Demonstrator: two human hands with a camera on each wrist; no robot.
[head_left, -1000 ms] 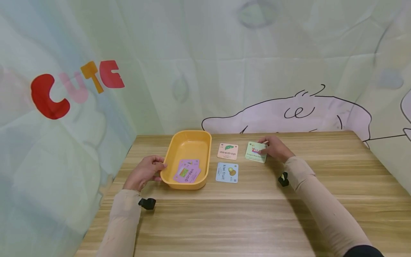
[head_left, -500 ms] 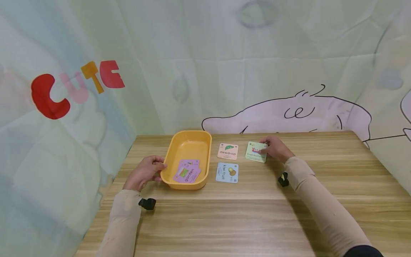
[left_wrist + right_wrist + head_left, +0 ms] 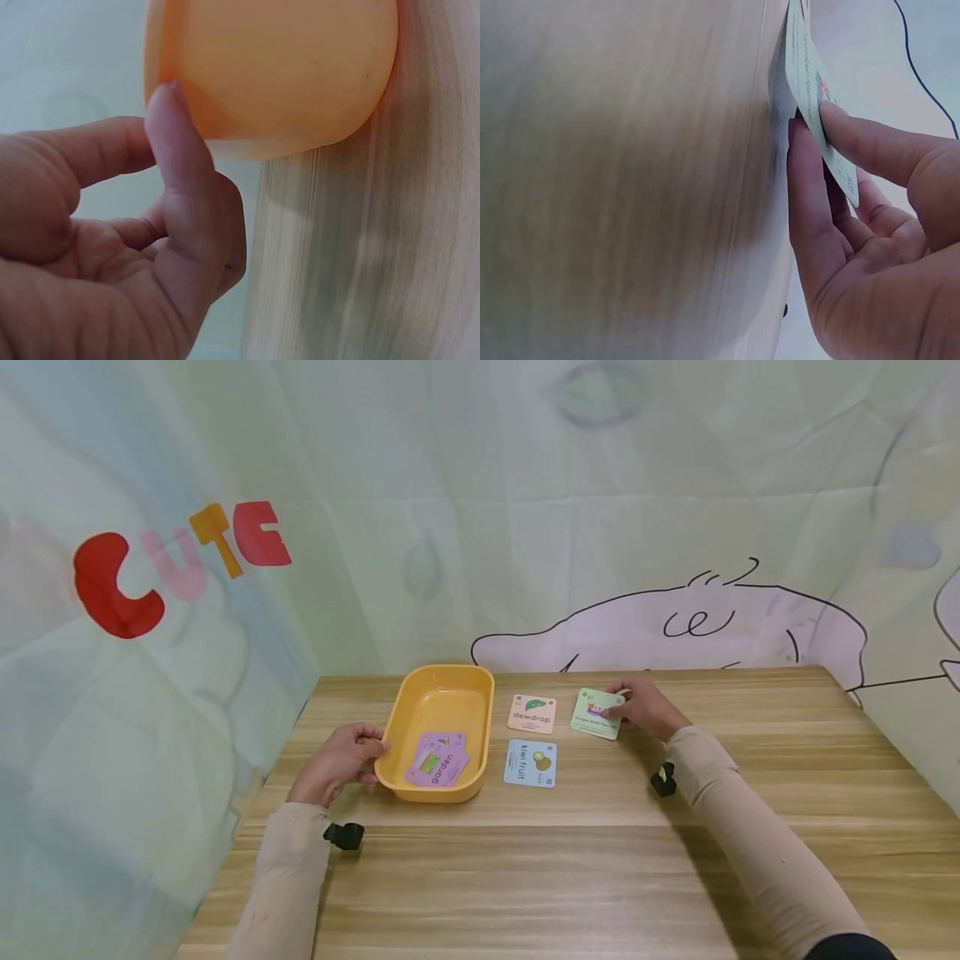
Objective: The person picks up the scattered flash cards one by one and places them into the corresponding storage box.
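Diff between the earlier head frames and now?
The green card, pinched by the right hand, shifted slightly left, toward the yellow tray. Nothing let go. Unchanged: left hand at the tray's rim, pink card, blue card, purple cards.

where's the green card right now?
In the head view, the green card is pinched in the right hand, just right of the dewdrop card, toward the far edge of the table.

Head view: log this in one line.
left hand: pinches tray; right hand: pinches green card; purple cards: in tray; kiwi card: on table
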